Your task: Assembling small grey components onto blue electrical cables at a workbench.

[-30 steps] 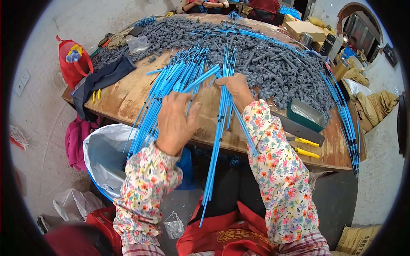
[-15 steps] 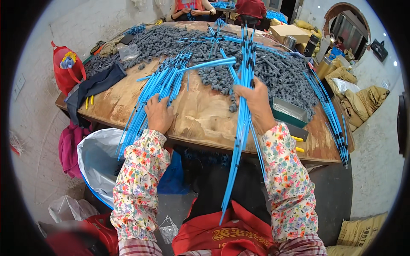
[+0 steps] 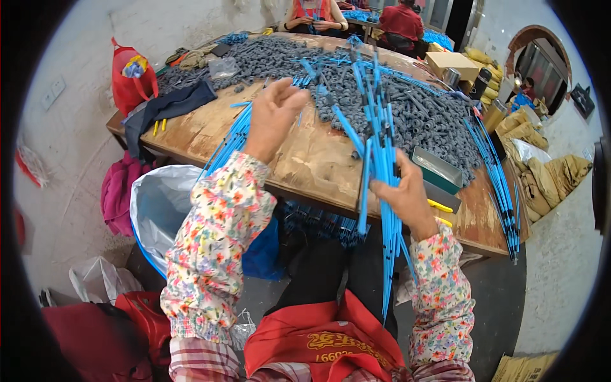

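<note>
Where the fisheye rim darkens the corners, the far ends of the desk [image 3: 299,162] bend away and little can be made out there. Two seated people at the top centre of the frame are cut off at the shoulders. Most of the heap of grey plastic pieces [image 3: 420,118] reads only as a dark mass, single parts too small to tell apart. How many rods make up the bundle of blue rods [image 3: 380,159] is also hard to say, since they overlap.

That bundle stands nearly upright right of centre. Its upper ends fan out over the grey heap, and its lower ends hang below the desk edge, in front of the dark lap. The right hand [image 3: 407,197] has its grip closed around the bundle about halfway down, fingers wrapped from the right side, thumb hidden behind the rods.

Up and left of centre, the left hand [image 3: 275,114] is raised above the desk, fingers loosely curled and spread, holding nothing that shows. Just beside it to the left, loose blue rods [image 3: 228,143] lie slanting across the desk edge, running down toward the white-lined bin [image 3: 159,204] at lower left.
</note>
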Action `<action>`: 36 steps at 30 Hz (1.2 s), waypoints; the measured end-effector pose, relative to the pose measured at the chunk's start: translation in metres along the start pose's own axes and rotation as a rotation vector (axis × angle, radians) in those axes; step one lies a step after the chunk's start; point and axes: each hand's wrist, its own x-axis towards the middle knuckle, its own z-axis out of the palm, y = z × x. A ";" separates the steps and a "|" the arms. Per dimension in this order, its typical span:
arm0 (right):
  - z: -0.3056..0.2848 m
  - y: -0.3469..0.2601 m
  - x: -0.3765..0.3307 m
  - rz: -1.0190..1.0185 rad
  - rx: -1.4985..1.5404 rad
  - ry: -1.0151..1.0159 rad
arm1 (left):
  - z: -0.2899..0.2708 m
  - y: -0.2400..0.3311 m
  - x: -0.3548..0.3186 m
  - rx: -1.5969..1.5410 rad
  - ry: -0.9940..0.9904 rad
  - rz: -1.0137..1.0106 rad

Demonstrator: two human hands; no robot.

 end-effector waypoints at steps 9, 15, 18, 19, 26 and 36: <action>0.011 -0.006 -0.036 -0.161 -0.174 0.031 | 0.001 -0.015 0.003 0.453 -0.004 0.107; -0.018 0.024 -0.027 0.087 0.012 0.088 | -0.021 -0.051 0.014 0.525 -0.113 0.082; -0.037 0.030 -0.035 0.173 0.195 0.193 | -0.025 -0.041 0.013 0.430 -0.121 -0.038; -0.047 0.033 -0.038 0.212 0.288 0.245 | -0.023 -0.035 0.010 0.357 -0.090 -0.121; -0.094 0.036 -0.056 0.141 0.947 0.000 | -0.048 -0.009 0.012 0.161 -0.078 -0.459; -0.022 0.035 -0.049 0.204 1.222 -0.265 | 0.026 0.066 -0.026 -0.173 -0.410 -0.522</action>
